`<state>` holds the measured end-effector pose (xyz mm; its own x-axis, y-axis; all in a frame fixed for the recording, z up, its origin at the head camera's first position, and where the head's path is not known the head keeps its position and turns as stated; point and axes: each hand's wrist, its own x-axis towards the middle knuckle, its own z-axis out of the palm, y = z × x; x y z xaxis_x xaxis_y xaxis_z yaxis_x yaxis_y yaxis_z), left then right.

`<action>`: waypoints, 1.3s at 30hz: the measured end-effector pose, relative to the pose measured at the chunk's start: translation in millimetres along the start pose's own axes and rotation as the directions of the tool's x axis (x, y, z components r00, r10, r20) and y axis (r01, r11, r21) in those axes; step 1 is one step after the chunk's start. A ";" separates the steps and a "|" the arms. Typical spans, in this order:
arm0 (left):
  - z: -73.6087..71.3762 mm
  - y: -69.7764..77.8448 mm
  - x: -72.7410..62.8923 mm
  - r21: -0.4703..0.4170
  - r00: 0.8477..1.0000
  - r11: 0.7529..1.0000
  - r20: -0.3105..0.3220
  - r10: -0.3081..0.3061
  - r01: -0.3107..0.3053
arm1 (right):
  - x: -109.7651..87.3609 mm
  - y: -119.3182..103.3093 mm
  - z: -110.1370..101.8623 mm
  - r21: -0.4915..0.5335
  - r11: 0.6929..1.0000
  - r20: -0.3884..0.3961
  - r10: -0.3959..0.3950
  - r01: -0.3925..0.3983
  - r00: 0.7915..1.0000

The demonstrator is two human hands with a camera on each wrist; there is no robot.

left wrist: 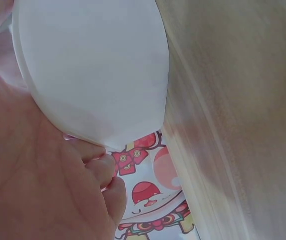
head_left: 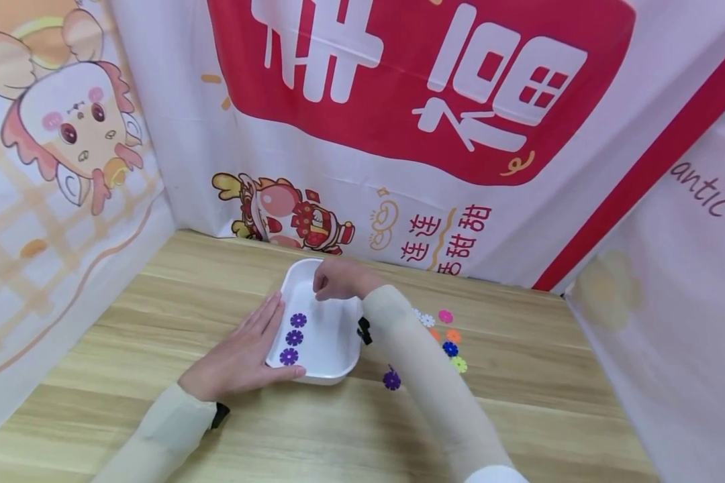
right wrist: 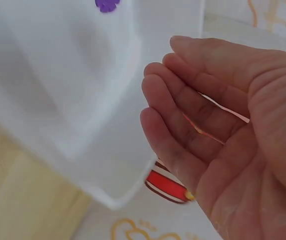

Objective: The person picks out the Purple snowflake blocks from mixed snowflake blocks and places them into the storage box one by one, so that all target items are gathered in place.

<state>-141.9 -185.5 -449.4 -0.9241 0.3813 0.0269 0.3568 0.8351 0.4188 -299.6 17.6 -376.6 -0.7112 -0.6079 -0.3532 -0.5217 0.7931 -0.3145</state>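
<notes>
A white tray stands on the wooden table. My left hand holds its left side, thumb over the near rim and fingers along the side; the left wrist view shows the tray tight against that hand. Inside, three purple snowflake discs lie in a row along the left wall. Over the far part of the tray is my right hand. In the right wrist view, this hand's fingers are loosely bent, thumb close to the index finger, and nothing shows between them.
Right of the tray, partly behind the right forearm, lie several loose discs: a purple disc, a blue disc, a yellow-green disc, a pink disc, plus orange and white ones. Printed cloth hangs behind the table.
</notes>
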 end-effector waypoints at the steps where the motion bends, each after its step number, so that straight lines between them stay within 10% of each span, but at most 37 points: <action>1: -0.2 0.3 -0.2 -0.004 1.000 1.000 0.001 -0.002 0.002 | -5.6 1.7 -4.5 -0.005 1.000 -0.001 -0.021 0.021 1.000; 18: -1.3 -0.5 -3.1 0.000 1.000 1.000 0.000 -0.009 0.009 | -139.8 28.1 -33.5 -0.111 0.989 -0.121 -0.109 0.095 0.987; 26: -1.5 -1.4 -2.2 0.002 1.000 1.000 -0.001 -0.003 0.003 | -183.7 45.3 4.6 -0.086 0.993 -0.148 -0.091 0.079 0.985; 39: 0.8 -2.2 -1.1 0.008 1.000 1.000 -0.001 -0.004 0.004 | -190.3 79.2 90.1 -0.151 0.949 -0.192 -0.302 0.276 0.934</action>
<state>-141.6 -187.4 -451.0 -0.9257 0.3775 0.0261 0.3541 0.8399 0.4113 -163.2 192.5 -413.7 -0.5969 -0.7997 -0.0651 -0.7628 0.5907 -0.2630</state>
